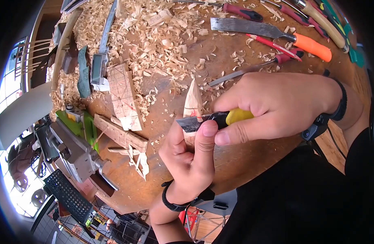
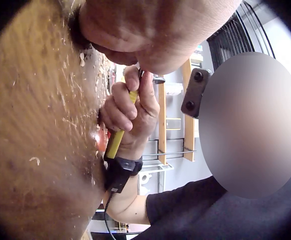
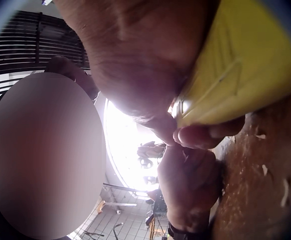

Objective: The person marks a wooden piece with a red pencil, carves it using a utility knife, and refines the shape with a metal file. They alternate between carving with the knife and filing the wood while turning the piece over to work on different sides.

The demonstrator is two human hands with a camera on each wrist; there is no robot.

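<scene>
A pointed piece of wood (image 1: 193,97) with red marks stands tip away from the body, held low down in the left hand (image 1: 187,158). The right hand (image 1: 276,103) grips a yellow-and-black utility knife (image 1: 239,116), whose wide dark blade (image 1: 189,124) lies across the wood just below the red marks. The left thumb is up against the knife near the base of the blade. In the left wrist view, the right fingers wrap the yellow handle (image 2: 115,144). The right wrist view has the handle (image 3: 240,65) up close, with the left hand (image 3: 188,185) beyond it.
Wood shavings (image 1: 158,44) cover the back of the bench. A marked wood block (image 1: 124,95), digital caliper (image 1: 98,67) and metal vise (image 1: 75,150) are at left. An orange-handled chisel (image 1: 313,46), a red pencil (image 1: 272,45) and several carving tools lie at back right.
</scene>
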